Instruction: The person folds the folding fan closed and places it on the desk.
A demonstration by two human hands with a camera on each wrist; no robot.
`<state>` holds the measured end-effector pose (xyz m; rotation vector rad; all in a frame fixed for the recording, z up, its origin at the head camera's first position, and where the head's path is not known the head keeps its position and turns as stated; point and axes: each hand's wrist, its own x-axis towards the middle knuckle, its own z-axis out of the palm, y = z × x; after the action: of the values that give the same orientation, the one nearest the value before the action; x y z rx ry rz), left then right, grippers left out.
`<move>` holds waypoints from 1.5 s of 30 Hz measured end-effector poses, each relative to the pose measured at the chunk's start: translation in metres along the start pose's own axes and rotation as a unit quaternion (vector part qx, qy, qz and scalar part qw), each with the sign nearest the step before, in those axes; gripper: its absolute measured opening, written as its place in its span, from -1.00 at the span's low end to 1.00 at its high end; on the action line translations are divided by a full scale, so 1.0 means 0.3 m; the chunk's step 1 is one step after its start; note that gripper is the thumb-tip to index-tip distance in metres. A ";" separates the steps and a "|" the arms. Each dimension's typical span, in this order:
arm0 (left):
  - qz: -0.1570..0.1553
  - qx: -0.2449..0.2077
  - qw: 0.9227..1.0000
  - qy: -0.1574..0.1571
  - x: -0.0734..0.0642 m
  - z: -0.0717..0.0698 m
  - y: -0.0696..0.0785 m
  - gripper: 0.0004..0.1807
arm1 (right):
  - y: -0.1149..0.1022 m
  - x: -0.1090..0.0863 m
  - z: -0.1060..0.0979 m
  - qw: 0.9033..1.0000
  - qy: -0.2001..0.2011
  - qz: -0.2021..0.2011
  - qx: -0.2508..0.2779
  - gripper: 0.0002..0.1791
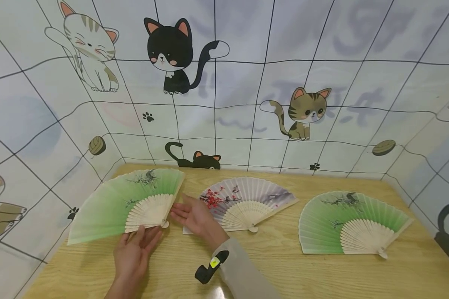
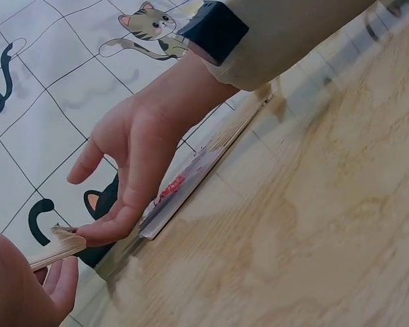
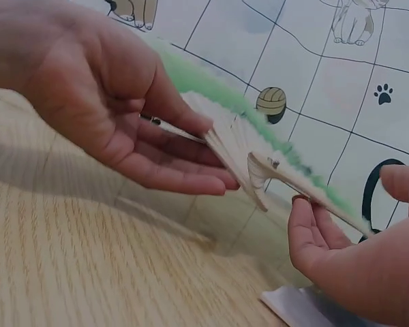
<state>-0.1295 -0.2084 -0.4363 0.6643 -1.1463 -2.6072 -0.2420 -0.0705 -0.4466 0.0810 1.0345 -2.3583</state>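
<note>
A green folding fan (image 1: 104, 207) with pale wooden ribs is spread wide at the left, raised above the table. My left hand (image 1: 131, 255) grips its lower edge near the pivot, thumb on the ribs and fingers beneath, as the right wrist view shows. My right hand (image 1: 198, 216) is at the fan's right side. In the right wrist view its fingertips touch the outer rib (image 3: 307, 194), while the thumb stands apart from it. Behind the right hand, a white-and-grey folding fan (image 1: 254, 193) with red blossoms lies spread on the table, partly hidden by that hand.
Another green folding fan (image 1: 321, 228) lies spread at the right of the wooden table (image 1: 269, 265). A cloth with cartoon cats (image 1: 239, 83) hangs behind the table and along both sides. A black strap (image 1: 213, 265) is around the right wrist.
</note>
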 end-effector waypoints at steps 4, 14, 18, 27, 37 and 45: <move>0.018 0.060 0.998 -0.008 -0.004 0.007 0.004 -0.66 | 0.004 -0.010 -0.019 0.998 -0.030 -0.015 -0.058 -0.59; 0.058 0.127 0.990 -0.032 0.005 0.025 0.000 -0.68 | -0.019 -0.055 -0.064 0.991 -0.047 -0.052 -0.113 -0.86; 0.060 0.096 0.992 -0.056 0.015 0.043 -0.011 -0.73 | -0.044 -0.088 -0.103 0.988 -0.056 -0.067 -0.125 -0.84; 0.030 -0.048 0.984 -0.169 0.052 0.097 -0.084 -0.77 | -0.103 -0.167 -0.163 0.986 -0.028 -0.132 -0.096 -0.71; -0.023 -0.137 0.973 -0.186 0.070 0.189 -0.192 -0.84 | -0.116 -0.258 -0.266 0.953 -0.015 -0.266 -0.144 -0.62; -0.020 -0.137 0.973 -0.187 0.027 0.296 -0.305 -0.89 | -0.153 -0.332 -0.335 0.924 0.067 -0.357 -0.118 -0.71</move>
<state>-0.1811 -0.0929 -0.4536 0.1431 -0.8333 -2.9297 -0.1979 0.0708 -0.4600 -0.2776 1.6202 -2.8591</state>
